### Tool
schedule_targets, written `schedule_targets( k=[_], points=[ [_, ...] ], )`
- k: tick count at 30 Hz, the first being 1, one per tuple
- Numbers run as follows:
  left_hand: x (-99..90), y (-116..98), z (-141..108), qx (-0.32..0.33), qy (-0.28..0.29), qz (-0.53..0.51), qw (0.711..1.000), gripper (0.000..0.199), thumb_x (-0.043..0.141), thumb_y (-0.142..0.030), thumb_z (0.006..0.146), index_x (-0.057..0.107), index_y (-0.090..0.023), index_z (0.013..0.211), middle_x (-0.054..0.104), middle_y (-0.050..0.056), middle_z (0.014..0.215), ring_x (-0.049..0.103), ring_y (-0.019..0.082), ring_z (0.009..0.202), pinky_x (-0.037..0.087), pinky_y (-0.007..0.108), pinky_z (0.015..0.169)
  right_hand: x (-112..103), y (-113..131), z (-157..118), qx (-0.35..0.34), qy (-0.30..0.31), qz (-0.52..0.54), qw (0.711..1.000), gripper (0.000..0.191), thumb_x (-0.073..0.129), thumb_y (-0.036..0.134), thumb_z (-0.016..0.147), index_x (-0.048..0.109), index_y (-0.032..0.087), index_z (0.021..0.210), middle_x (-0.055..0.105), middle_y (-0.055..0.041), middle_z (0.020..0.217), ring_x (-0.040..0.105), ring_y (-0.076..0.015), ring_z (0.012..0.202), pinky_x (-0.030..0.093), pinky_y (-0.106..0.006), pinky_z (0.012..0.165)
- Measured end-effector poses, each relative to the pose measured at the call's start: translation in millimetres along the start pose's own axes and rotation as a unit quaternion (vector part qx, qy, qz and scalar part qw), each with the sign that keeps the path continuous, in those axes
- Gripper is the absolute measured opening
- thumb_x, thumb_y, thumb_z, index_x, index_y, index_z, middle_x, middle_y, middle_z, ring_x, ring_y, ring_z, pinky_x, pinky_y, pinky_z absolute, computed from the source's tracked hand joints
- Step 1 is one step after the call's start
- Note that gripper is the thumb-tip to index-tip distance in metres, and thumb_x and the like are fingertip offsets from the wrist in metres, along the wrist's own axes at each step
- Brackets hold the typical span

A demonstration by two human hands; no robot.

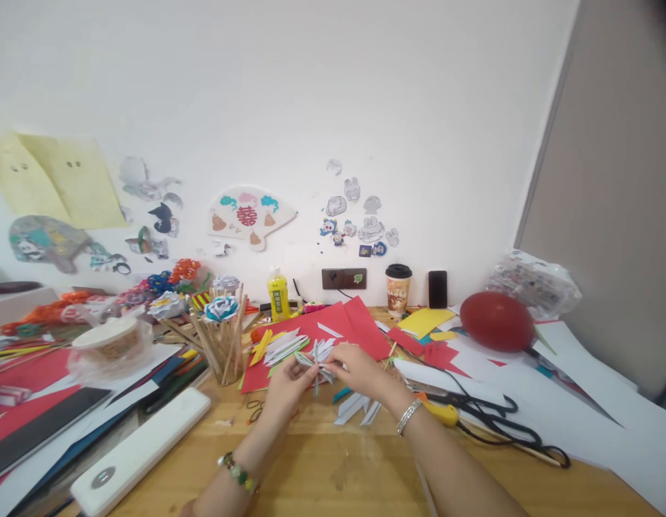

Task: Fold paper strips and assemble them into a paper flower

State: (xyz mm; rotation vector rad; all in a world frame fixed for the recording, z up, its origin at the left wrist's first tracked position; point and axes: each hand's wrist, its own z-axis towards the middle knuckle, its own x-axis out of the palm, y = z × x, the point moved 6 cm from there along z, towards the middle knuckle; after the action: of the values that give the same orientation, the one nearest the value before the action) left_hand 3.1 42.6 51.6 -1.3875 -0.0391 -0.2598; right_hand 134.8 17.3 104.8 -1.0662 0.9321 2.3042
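The left hand (291, 378) and the right hand (356, 363) are both pinching one folded pale paper piece (307, 361), closely.

Bare forearms (451, 463), left-wrist bracelet (238, 473) of round green and brownish beads, silvery banded right-wrist bracelet (408, 417)

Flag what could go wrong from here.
1. The folded pale paper piece, pinched between left hand and right hand, may bend or slip.
2. The loose white folded paper strips beside the right forearm might scatter if brushed.
3. The yellow-bodied tool near that forearm could get knocked.
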Motion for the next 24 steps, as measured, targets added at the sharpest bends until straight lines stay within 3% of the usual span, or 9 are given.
schedule_targets(
  k=[4, 6, 8, 10, 12, 16, 21, 24],
  points=[
    [4.3, 6, 3, -0.002, 0.035, -0.004, 0.999, 0.061, 0.075, -0.038, 0.057, 0.049, -0.014, 0.107, 0.065, 0.001, 0.068, 0.065, 0.018, 0.062, 0.053, 0.032, 0.062, 0, 8, -1, -0.034, 0.008, -0.086, 0.996, 0.017, 0.058, 0.027, 0.08, 0.059, 0.017, 0.093, 0.062, -0.0054, 0.091, 0.054, -0.0174, 0.087, 0.04, -0.027, 0.073],
    [3.0, 1, 3, 0.042, 0.041, 0.034, 0.998, 0.069, 0.07, -0.039, 0.064, 0.039, -0.018, 0.122, 0.065, 0.003, 0.078, 0.065, 0.018, 0.067, 0.053, 0.034, 0.063, 2, 10, 0, -0.048, 0.021, -0.153, 0.987, 0.016, 0.057, 0.026, 0.08, 0.059, 0.016, 0.092, 0.063, -0.0065, 0.09, 0.053, -0.0191, 0.088, 0.039, -0.03, 0.076],
    [0.8, -8, 3, 0.112, 0.048, 0.142, 0.982, 0.065, 0.064, -0.039, 0.069, 0.037, -0.021, 0.127, 0.061, 0.009, 0.1, 0.063, 0.021, 0.081, 0.053, 0.036, 0.067, 4, 9, 1, -0.05, 0.035, -0.208, 0.976, 0.011, 0.054, 0.02, 0.082, 0.059, 0.015, 0.088, 0.063, -0.007, 0.087, 0.054, -0.0194, 0.087, 0.038, -0.031, 0.077],
    [-0.4, -17, 0, 0.189, 0.05, 0.32, 0.927, 0.053, 0.062, -0.035, 0.071, 0.047, -0.022, 0.121, 0.05, 0.013, 0.12, 0.056, 0.026, 0.101, 0.052, 0.04, 0.075, 6, 7, 2, -0.051, 0.049, -0.238, 0.969, 0.012, 0.052, 0.017, 0.082, 0.06, 0.014, 0.09, 0.064, -0.0077, 0.089, 0.055, -0.0195, 0.087, 0.038, -0.031, 0.077],
    [-0.8, -28, -5, 0.274, 0.018, 0.462, 0.843, 0.051, 0.063, -0.031, 0.07, 0.05, -0.02, 0.118, 0.047, 0.015, 0.124, 0.046, 0.03, 0.114, 0.044, 0.047, 0.089, 8, 4, 2, -0.047, 0.06, -0.251, 0.965, 0.014, 0.051, 0.017, 0.082, 0.059, 0.014, 0.092, 0.064, -0.0084, 0.091, 0.055, -0.0197, 0.088, 0.038, -0.031, 0.077],
    [13.0, -37, -18, 0.376, 0.001, 0.597, 0.708, 0.035, 0.058, -0.021, 0.07, 0.057, -0.015, 0.104, 0.058, 0.014, 0.109, 0.049, 0.029, 0.107, 0.04, 0.047, 0.09, 14, 4, 1, -0.038, 0.059, -0.249, 0.966, 0.015, 0.049, 0.017, 0.083, 0.059, 0.014, 0.093, 0.065, -0.0082, 0.092, 0.055, -0.0195, 0.088, 0.037, -0.031, 0.077],
    [30.3, -33, -26, 0.399, 0.004, 0.679, 0.616, 0.015, 0.053, -0.011, 0.068, 0.059, -0.017, 0.081, 0.064, 0.007, 0.083, 0.055, 0.026, 0.089, 0.039, 0.043, 0.082, 22, 5, 0, -0.026, 0.072, -0.255, 0.964, 0.014, 0.047, 0.015, 0.082, 0.06, 0.013, 0.084, 0.065, -0.008, 0.085, 0.055, -0.0202, 0.084, 0.038, -0.031, 0.074],
    [33.8, -29, -27, 0.404, 0.02, 0.695, 0.595, 0.012, 0.051, -0.013, 0.073, 0.058, -0.017, 0.081, 0.064, 0.007, 0.085, 0.055, 0.025, 0.086, 0.037, 0.042, 0.081, 23, 4, -2, -0.023, 0.082, -0.253, 0.964, 0.015, 0.046, 0.014, 0.082, 0.06, 0.013, 0.086, 0.065, -0.0087, 0.086, 0.055, -0.0202, 0.085, 0.037, -0.032, 0.075]
  ],
)
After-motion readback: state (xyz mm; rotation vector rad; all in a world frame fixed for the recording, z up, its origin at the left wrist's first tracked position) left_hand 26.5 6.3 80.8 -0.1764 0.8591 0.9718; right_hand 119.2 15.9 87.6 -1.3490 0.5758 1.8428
